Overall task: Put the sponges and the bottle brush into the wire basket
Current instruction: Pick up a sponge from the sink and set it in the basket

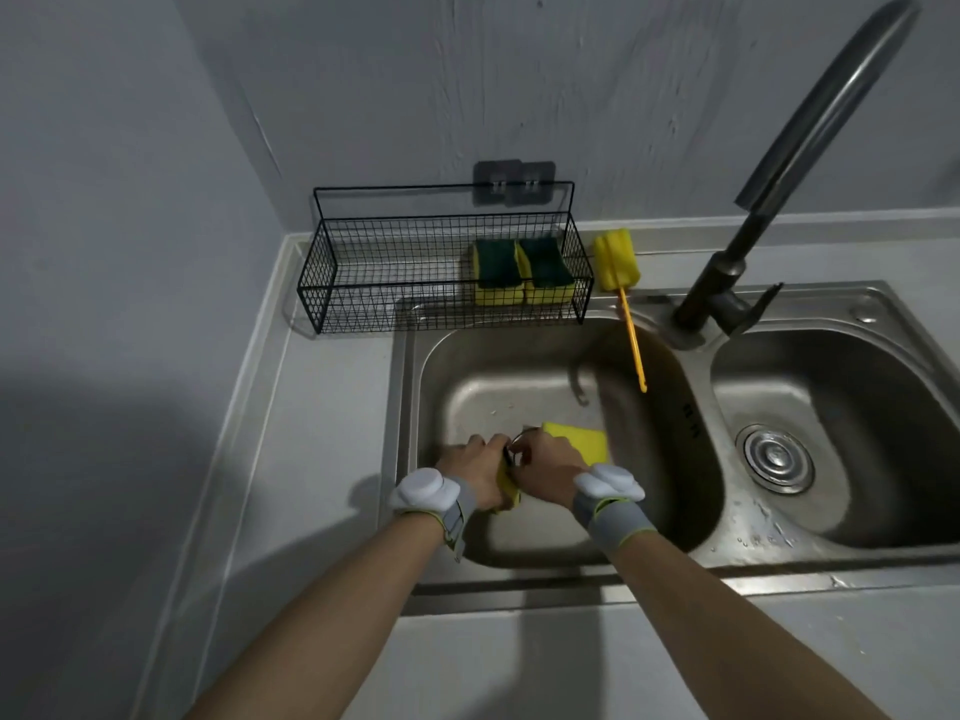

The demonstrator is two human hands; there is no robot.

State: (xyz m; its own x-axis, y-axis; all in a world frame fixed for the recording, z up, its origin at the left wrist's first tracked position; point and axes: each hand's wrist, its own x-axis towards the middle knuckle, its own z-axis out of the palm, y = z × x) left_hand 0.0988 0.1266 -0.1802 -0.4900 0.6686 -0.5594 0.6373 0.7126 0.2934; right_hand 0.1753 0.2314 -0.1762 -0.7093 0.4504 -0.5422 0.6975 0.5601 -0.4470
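Note:
The black wire basket (363, 283) hangs on the back wall above the counter, with two yellow-and-green sponges (522, 272) side by side at its right end. A yellow bottle brush (616, 259) lies just right of the basket, its thin handle reaching over the left sink bowl. Down in that bowl, my left hand (475, 470) is closed on a yellow sponge (509, 488), mostly hidden under it. My right hand (550, 467) grips another yellow sponge (579, 441) beside it. The two hands touch each other.
A double steel sink (696, 553) fills the middle and right, with a drain in the right bowl (776, 458). A dark curved faucet (769, 200) rises between the bowls. Grey counter (322, 433) runs along the left to the corner wall.

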